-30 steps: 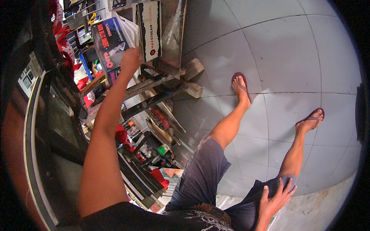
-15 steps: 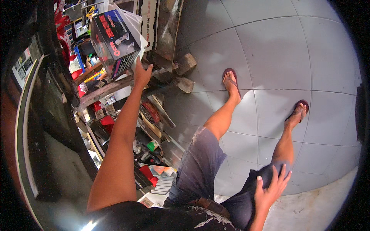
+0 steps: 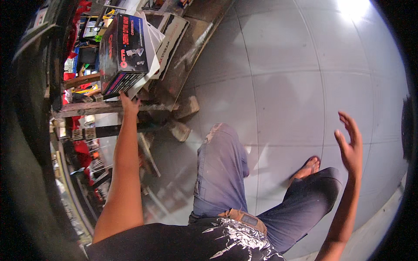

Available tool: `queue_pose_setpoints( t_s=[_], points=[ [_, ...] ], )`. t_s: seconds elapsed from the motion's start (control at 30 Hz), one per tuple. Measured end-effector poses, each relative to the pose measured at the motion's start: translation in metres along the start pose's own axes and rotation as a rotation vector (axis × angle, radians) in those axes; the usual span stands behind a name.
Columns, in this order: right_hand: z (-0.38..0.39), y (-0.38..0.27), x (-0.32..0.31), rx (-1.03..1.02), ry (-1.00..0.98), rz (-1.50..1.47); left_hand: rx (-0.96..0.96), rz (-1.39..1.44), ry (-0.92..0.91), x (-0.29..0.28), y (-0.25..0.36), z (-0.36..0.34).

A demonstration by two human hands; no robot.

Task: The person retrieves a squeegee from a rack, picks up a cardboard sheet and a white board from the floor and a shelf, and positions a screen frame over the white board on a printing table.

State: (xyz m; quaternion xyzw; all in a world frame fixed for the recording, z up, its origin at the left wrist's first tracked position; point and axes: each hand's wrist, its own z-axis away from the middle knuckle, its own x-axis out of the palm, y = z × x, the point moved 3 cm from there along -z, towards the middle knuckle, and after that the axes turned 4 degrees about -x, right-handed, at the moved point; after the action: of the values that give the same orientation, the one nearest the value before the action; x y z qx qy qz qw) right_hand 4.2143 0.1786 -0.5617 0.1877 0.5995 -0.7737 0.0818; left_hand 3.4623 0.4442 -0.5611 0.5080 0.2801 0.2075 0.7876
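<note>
One dark printed box [image 3: 123, 48] is held up at its lower edge by the left hand [image 3: 129, 104], above a wooden shelf [image 3: 100, 108] crowded with small goods; the fingers seem to be pressed against the box's underside, though their exact grip cannot be told. The right hand [image 3: 349, 141] is raised over the grey tiled floor [image 3: 283, 78], fingers spread apart and nothing held.

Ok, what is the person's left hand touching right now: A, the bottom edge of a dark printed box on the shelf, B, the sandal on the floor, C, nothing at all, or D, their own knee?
A: the left hand reaches up with its fingers at the bottom edge of the dark box on the wooden shelf, while the right hand hangs open in the air, holding nothing.
</note>
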Motion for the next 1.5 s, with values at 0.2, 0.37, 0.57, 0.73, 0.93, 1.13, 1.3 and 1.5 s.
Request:
queue_pose_setpoints(
  t_s=[0.2,0.37,0.57,0.73,0.93,1.13,1.3,1.5],
  points=[
    [-0.105,-0.059,0.059,-0.249,-0.11,-0.147,0.26,-0.071,0.142,-0.064,0.007,-0.093],
    [-0.133,-0.097,0.147,-0.395,-0.222,-0.102,0.56,-0.181,-0.138,-0.061,0.009,-0.124],
    [-0.165,-0.15,0.295,-0.42,-0.505,-0.064,0.481,-0.111,-0.292,-0.04,0.017,-0.119],
    [-0.201,-0.188,0.405,-0.415,-0.595,-0.255,0.505,-0.166,-0.126,-0.038,0.023,-0.088],
    [-0.256,-0.213,0.501,-0.143,-0.498,-0.809,0.339,-0.17,-0.004,0.006,0.066,-0.005],
    [-0.272,-0.216,0.502,-0.138,-0.449,-0.912,0.604,-0.022,-0.292,0.001,0.072,0.0],
    [-0.279,-0.209,0.478,-0.141,-0.509,-0.855,0.497,-0.002,-0.022,0.015,0.107,0.012],
    [-0.277,-0.222,0.469,-0.137,-0.536,-0.822,0.346,-0.012,-0.047,0.012,0.133,-0.022]
  ],
)
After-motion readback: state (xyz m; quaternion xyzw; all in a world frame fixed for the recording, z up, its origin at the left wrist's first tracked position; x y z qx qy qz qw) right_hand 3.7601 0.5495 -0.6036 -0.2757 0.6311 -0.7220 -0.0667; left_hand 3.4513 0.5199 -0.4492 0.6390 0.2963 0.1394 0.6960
